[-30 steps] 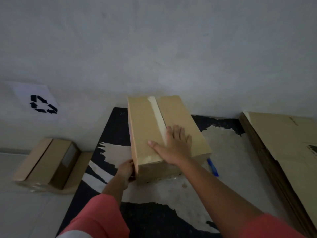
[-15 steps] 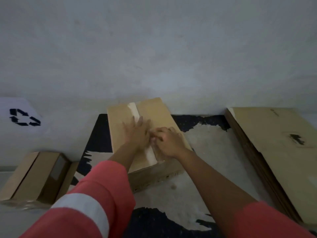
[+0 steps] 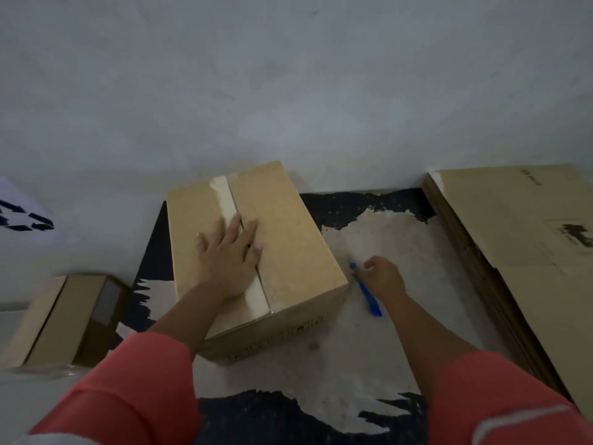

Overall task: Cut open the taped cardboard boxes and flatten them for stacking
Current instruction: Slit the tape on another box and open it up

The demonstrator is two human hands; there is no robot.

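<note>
Left hand (image 3: pixel 229 255): open, palm down, fingers straight and slightly spread, pressed flat on the top face of the taped cardboard box (image 3: pixel 288 239); the palm and middle fingers lie across the tape strip (image 3: pixel 224 197), fingertips pointing away from the person towards the wall (image 3: pixel 288 91). Right hand (image 3: pixel 383 277): closed, fingers curled round the upper part of a blue cutter (image 3: pixel 367 292), just beside the box's near right corner; whether the cutter is lifted off the mat cannot be told. Cutter: slim, long axis running from far left to near right, its free end pointing back towards the person. Taped cardboard box: closed, sitting on a worn black floor mat (image 3: pixel 353 203) with large pale scuffed patches, close to the wall; long axis running away from the person, the far end angled a little to the left; the pale tape strip runs the full length of the top along the centre seam. Other items: stack of flattened cardboard (image 3: pixel 513 236) at the right edge of the mat; a smaller cardboard box (image 3: pixel 64 316) on the floor to the left; a white sheet with a black recycling symbol (image 3: pixel 22 220) on the far left. Both arms wear coral-red sleeves (image 3: pixel 134 387).
</note>
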